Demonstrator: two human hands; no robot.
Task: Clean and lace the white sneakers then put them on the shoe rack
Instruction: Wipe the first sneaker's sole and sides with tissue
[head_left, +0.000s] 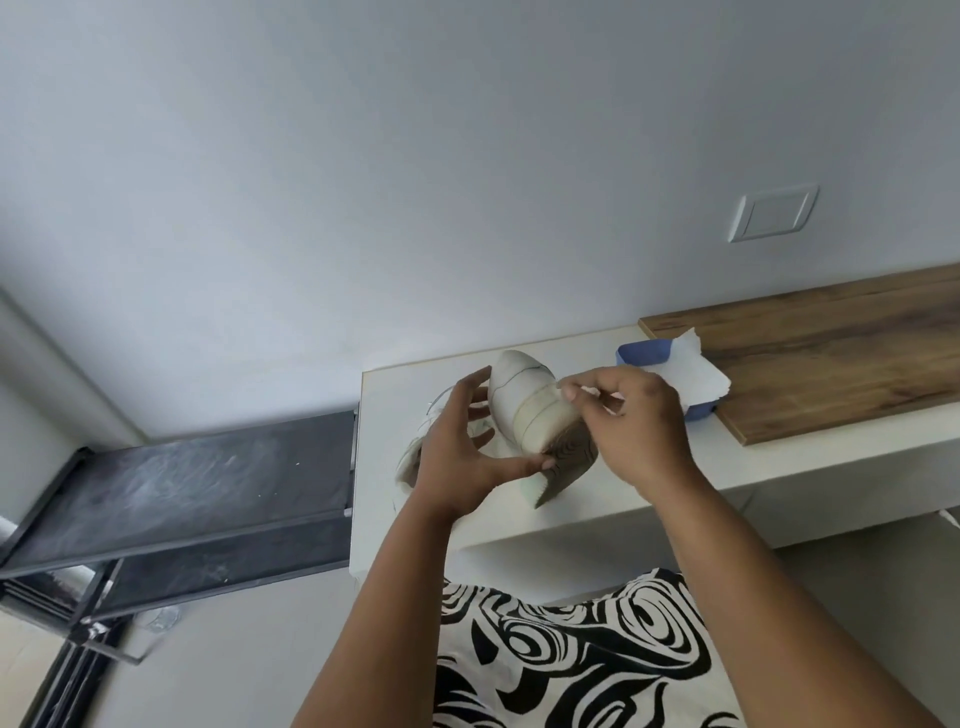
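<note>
A white sneaker (524, 402) is held up over the white counter (779, 457), toe pointing away, its brown patterned sole (569, 467) turned to the right. My left hand (460, 457) grips the sneaker from the left, thumb under its heel end. My right hand (631, 421) is at the sneaker's right side, fingers pinched on a small white wipe pressed against the rubber edge. A second white sneaker (415, 452) lies on the counter behind my left hand, mostly hidden.
A blue wipes pack (644, 353) with a white sheet (693, 371) sticking out sits on the counter beside a wooden board (831, 353). The black shoe rack (197, 488) stands to the left of the counter. A wall switch (774, 212) is above.
</note>
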